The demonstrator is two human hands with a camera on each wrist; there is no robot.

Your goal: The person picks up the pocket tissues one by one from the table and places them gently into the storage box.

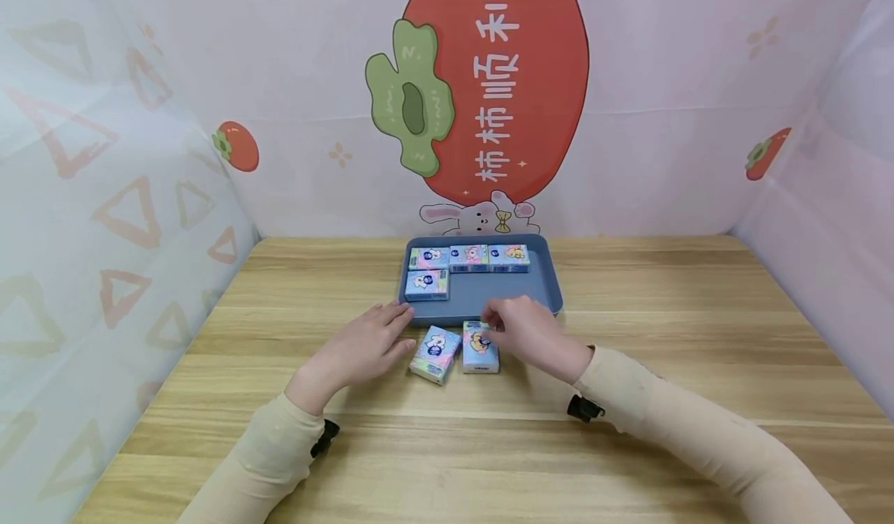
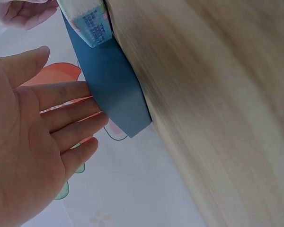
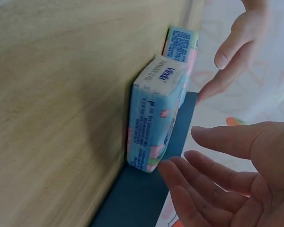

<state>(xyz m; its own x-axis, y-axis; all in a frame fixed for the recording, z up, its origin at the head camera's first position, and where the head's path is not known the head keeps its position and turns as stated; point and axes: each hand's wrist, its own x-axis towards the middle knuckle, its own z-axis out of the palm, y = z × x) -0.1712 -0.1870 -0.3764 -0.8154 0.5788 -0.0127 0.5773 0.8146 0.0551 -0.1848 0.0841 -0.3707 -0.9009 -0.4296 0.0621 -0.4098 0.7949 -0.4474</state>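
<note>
The straight tissue pack (image 1: 480, 359) lies on the tabletop (image 1: 447, 462) at the lower centre of the frame, just left of the right hand (image 1: 534, 336), which is the nearer one. Its long axis runs up and down the frame — upper end toward the blue tray (image 1: 482, 299), white printed end toward the bottom edge. The right hand's fingers bend loosely beside it, thumb apart, pinching nothing. Just left, the slanted pack (image 1: 436, 353) leans its long axis from lower left to upper right. Beyond its left edge is the left hand (image 1: 359, 349), fingers extended — their tips at the tray's lower-left corner. Four packs (image 1: 469, 255) sit in the tray's upper and left parts.
</note>
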